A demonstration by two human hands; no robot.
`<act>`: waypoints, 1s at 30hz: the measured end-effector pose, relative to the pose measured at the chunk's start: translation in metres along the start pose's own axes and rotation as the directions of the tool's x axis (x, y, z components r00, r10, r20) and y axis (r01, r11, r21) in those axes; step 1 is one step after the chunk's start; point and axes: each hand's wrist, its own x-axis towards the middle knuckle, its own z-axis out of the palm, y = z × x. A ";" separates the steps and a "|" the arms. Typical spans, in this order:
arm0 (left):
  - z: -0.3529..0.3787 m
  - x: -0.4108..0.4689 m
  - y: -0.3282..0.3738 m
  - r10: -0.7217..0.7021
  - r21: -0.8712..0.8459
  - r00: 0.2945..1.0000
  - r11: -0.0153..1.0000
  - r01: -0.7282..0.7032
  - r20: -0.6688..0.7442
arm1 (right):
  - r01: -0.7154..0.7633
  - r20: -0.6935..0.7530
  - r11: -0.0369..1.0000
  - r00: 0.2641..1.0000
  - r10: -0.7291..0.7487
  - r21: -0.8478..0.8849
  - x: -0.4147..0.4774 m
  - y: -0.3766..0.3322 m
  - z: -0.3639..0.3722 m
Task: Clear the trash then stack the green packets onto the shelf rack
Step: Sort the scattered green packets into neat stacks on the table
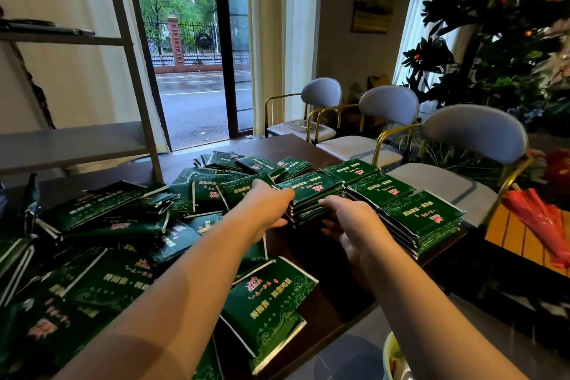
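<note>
While both hands clamp it, a stack of green packets (311,193) sits mid-table.
The left hand (268,205) grips the stack's left end with fingers curled over the top, and the right hand (350,220) grips its near edge, thumb on top and fingers tucked below, mostly hidden. Just right of it, neater stacks (421,219) line the right edge of the dark table (290,145). Loose packets (123,219) lie heaped across the left and near side. The grey shelf rack (74,145) stands at the far left. Three pale chairs (475,133) stand along the right side, and a bucket's rim (389,358) shows at the near right.
</note>
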 end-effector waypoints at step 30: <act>-0.138 0.073 -0.020 0.205 0.761 0.965 0.649 -0.010 -0.161 | 0.654 0.623 0.393 0.750 -0.222 -0.647 0.035 0.031 0.152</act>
